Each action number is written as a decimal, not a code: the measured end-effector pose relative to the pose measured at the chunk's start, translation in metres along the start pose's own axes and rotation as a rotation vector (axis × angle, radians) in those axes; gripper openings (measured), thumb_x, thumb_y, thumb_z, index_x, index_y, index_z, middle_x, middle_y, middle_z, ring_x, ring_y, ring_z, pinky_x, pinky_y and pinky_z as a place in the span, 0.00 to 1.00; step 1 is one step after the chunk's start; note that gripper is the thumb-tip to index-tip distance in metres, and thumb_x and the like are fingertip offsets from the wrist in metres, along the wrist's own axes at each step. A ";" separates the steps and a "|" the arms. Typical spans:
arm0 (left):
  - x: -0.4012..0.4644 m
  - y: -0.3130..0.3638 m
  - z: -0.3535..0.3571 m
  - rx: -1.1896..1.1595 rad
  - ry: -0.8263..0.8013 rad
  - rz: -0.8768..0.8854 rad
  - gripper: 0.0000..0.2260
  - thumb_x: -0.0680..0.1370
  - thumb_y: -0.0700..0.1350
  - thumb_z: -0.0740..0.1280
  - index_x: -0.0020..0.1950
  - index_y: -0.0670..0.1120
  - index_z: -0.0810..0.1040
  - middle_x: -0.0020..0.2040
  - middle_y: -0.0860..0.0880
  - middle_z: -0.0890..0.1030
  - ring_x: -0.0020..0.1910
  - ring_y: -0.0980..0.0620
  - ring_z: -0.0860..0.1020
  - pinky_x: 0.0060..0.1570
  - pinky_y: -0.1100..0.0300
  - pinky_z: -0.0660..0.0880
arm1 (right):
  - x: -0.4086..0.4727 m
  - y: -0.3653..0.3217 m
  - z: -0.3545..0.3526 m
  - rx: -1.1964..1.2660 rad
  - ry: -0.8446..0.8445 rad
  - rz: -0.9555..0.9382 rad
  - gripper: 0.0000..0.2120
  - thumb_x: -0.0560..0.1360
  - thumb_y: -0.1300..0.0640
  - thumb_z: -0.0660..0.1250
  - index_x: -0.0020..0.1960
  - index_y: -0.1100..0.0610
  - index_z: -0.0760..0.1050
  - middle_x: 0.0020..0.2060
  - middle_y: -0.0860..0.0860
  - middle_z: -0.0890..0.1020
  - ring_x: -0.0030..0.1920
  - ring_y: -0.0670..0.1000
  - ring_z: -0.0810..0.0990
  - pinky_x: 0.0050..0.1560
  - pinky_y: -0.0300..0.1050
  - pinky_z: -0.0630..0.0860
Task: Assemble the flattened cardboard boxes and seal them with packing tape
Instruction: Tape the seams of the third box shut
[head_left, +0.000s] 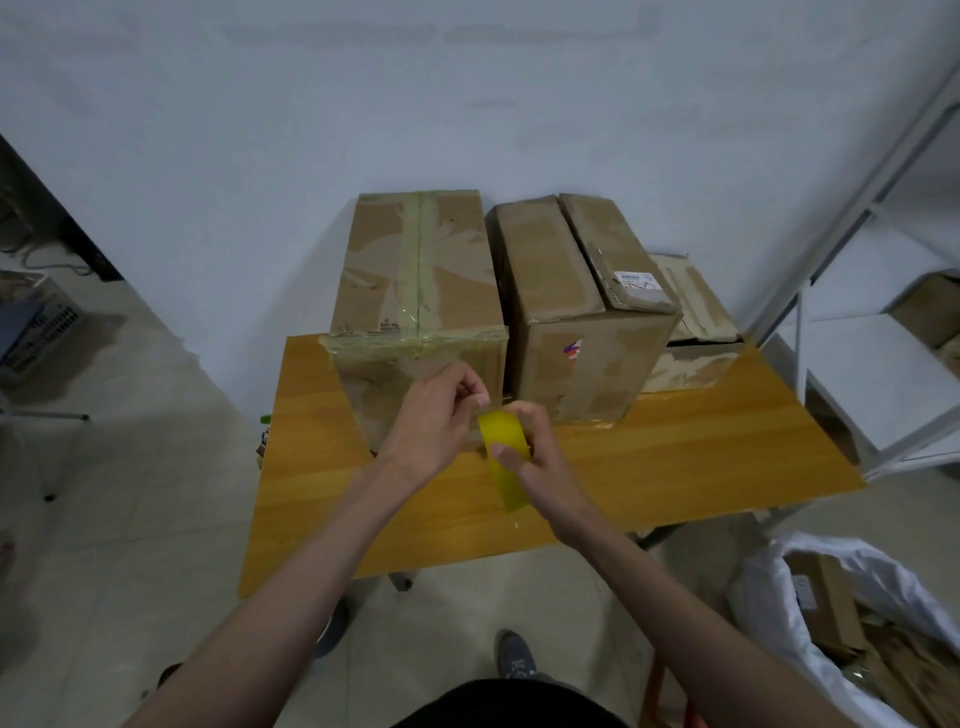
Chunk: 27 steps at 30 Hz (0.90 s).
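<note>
A tall cardboard box (415, 280) stands on the wooden table (675, 467), its top seam and front upper edge covered with yellowish tape. In front of its lower face my right hand (540, 457) grips a yellow roll of packing tape (503, 457). My left hand (436, 415) is just left of the roll, thumb and fingers pinching at the tape's free end near the box's front face. A second assembled box (576, 312) stands to the right, its top flaps closed with no fresh tape across them.
A third, lower box (691, 332) sits behind at the table's right rear. A white metal shelf rack (857, 312) stands to the right. A white bag (810, 639) with cardboard pieces lies on the floor at lower right. A grey basket (36, 332) stands at the left.
</note>
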<state>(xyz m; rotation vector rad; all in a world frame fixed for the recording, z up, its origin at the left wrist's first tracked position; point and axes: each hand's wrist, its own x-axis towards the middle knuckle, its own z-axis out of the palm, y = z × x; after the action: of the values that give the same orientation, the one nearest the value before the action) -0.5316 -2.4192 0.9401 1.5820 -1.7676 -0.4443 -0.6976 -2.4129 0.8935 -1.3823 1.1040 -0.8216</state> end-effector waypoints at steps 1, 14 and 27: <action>0.002 0.003 0.000 -0.014 -0.013 -0.022 0.05 0.79 0.41 0.68 0.43 0.47 0.77 0.40 0.55 0.78 0.41 0.60 0.76 0.39 0.71 0.69 | -0.001 0.003 -0.004 0.010 -0.010 -0.004 0.12 0.81 0.57 0.65 0.60 0.46 0.67 0.52 0.56 0.76 0.46 0.55 0.78 0.38 0.47 0.74; 0.036 -0.003 0.066 0.073 -0.420 -0.380 0.11 0.78 0.42 0.71 0.36 0.51 0.80 0.38 0.54 0.81 0.42 0.57 0.78 0.44 0.62 0.73 | -0.006 0.050 -0.048 -0.083 -0.076 -0.034 0.12 0.79 0.56 0.68 0.57 0.49 0.66 0.40 0.53 0.75 0.36 0.52 0.74 0.34 0.51 0.71; 0.027 -0.026 0.144 0.316 -0.600 -0.350 0.21 0.81 0.52 0.66 0.73 0.48 0.68 0.66 0.44 0.76 0.65 0.45 0.75 0.62 0.49 0.74 | 0.060 0.127 -0.120 -0.524 -0.012 0.247 0.51 0.73 0.65 0.73 0.80 0.45 0.41 0.45 0.51 0.77 0.45 0.60 0.81 0.40 0.48 0.74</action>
<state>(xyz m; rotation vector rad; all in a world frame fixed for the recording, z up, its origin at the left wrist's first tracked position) -0.6134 -2.4784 0.8315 2.1592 -2.0698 -0.9210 -0.8112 -2.5005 0.7766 -1.6258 1.5141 -0.3521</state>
